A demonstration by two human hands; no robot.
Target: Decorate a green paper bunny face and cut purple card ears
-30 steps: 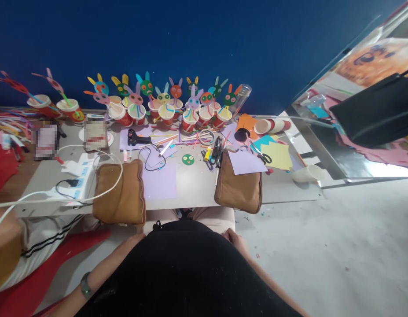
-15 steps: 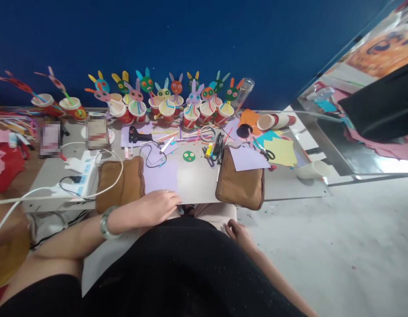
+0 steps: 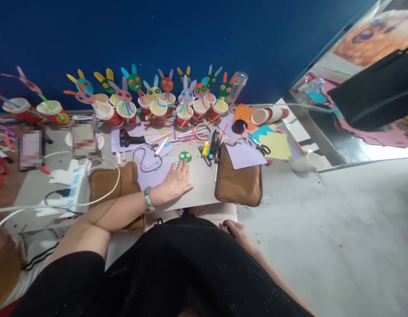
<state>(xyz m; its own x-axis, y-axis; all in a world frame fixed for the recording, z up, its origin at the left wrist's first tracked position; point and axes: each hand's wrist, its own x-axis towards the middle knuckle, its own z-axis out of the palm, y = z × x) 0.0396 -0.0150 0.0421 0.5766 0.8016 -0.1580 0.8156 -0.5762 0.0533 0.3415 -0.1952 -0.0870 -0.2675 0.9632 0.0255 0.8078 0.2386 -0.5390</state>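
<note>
The left hand lay flat and wide open on the grey table, holding nothing, its fingertips just beside one round green paper face near the table's middle. The right hand rested below the near edge, loosely curled and empty. Two brown soft pouches sat at the near edge, one on each side of the left hand. Under the hand lay one flat lilac paper sheet. Along the far edge stood paper cups with rabbit-ear faces, about twelve, though I could not count them exactly.
</note>
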